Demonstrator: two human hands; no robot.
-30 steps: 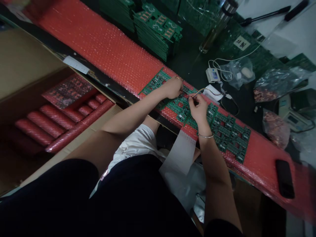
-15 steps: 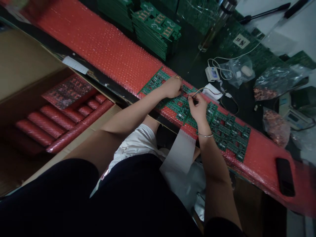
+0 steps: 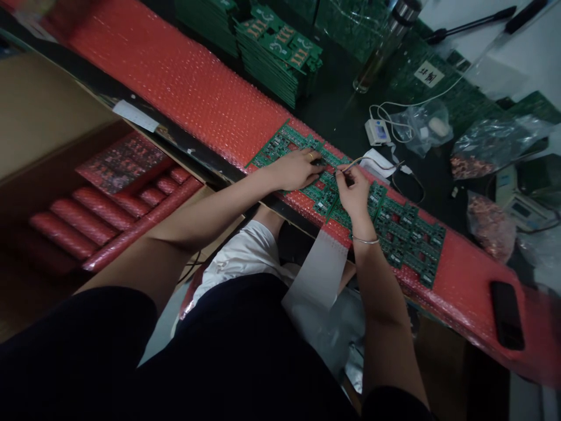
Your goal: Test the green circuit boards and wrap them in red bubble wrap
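Green circuit board panels (image 3: 405, 234) lie in a row on red bubble wrap (image 3: 188, 88) along the bench. My left hand (image 3: 298, 169), with a ring on one finger, rests on a panel, its fingers stretched over the components. Just to its right my right hand (image 3: 353, 190) is closed in a pinch on the end of a thin cable (image 3: 363, 158), low over the board. The cable runs right to a small white device (image 3: 377, 132). What the cable's tip touches is too small to make out.
Stacked green boards (image 3: 280, 52) and a glass bottle (image 3: 381, 55) stand behind the wrap. Bags of copper-coloured parts (image 3: 488, 225) lie at right, a black phone (image 3: 507, 314) on the wrap. At left, a carton (image 3: 48, 105) holds red rolls (image 3: 83, 222).
My left hand has moved left and toward me over the board, away from my right fingertips, and its fingers have spread. My right hand has barely moved.
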